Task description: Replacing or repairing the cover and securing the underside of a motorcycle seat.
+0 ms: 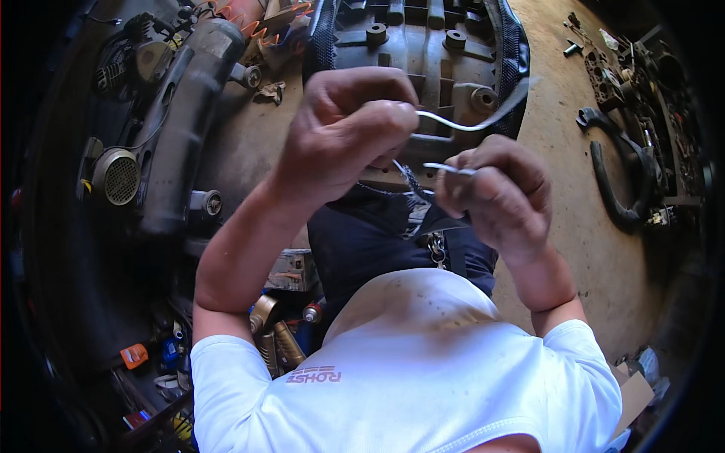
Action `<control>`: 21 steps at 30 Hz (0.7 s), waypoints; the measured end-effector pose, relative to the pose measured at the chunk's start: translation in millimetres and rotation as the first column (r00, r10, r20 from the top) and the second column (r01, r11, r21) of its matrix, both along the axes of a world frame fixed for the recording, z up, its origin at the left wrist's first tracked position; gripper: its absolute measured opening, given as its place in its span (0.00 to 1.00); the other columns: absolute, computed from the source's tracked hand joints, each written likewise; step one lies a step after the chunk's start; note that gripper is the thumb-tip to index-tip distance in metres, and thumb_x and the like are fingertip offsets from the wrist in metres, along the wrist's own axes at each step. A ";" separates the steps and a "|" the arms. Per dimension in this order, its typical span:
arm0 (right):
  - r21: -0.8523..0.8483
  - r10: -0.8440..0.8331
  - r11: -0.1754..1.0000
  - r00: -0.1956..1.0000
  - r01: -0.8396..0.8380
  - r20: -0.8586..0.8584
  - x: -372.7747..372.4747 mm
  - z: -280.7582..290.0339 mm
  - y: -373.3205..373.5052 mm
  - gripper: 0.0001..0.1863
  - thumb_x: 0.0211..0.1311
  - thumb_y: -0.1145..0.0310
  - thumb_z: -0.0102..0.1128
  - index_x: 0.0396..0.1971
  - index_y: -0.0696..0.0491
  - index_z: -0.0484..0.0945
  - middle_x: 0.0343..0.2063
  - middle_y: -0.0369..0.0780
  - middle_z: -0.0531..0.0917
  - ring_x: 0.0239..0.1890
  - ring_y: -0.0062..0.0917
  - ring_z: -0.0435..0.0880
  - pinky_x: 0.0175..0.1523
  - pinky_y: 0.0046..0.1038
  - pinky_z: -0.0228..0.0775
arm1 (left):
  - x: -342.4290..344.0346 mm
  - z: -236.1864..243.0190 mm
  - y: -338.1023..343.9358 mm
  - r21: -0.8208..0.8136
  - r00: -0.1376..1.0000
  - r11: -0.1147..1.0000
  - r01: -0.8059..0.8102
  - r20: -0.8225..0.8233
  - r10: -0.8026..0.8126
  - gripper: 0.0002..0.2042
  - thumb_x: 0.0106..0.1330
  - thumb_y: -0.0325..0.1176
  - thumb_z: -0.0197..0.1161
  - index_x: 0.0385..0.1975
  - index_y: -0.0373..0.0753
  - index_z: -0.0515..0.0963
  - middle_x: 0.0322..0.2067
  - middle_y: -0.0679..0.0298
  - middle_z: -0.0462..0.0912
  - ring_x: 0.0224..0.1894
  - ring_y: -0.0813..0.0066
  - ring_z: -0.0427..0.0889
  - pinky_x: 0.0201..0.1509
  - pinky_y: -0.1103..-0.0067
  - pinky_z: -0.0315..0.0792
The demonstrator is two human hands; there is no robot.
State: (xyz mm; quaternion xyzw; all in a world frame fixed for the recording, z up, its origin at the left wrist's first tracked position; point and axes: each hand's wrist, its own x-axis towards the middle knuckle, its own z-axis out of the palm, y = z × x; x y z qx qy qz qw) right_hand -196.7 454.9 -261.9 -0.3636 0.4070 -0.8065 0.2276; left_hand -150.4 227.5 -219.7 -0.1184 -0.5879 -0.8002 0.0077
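Observation:
My left hand [351, 124] is closed in a pinch on a white cord [457, 125], raised above my lap. From its fingers the cord curves right, and its far part is smeared by motion. Lower and to the right, my right hand [507, 192] is also closed, with a short white end of cord [445, 167] sticking out of its fingertips toward the left. Whether both pieces are one cord I cannot tell. Beyond my hands lies what looks like a motorcycle seat [415, 57], black underside up, its textured cover wrapped over the rim. Loose cover material [415, 208] hangs at its near end.
A dark metal cylinder [185, 128], like a compressor tank with wheels, stands at left. Gold bottles [283, 343] and a metal box [291, 269] sit low on the left. A curved black hose [619, 177] and metal parts lie along the right; a cardboard piece [633, 392] is lower right.

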 end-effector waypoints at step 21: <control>0.070 -0.178 0.982 0.984 0.177 0.011 -11.7 -17.3 81.3 0.14 0.70 0.67 0.66 0.25 0.58 0.77 0.14 0.35 0.69 0.17 0.20 0.64 0.25 0.28 0.59 | 15.4 2.7 4.0 -0.553 0.970 0.809 -0.199 -0.226 0.084 0.07 0.59 0.19 0.58 0.19 0.31 0.74 0.15 0.69 0.69 0.18 0.87 0.65 0.21 0.80 0.60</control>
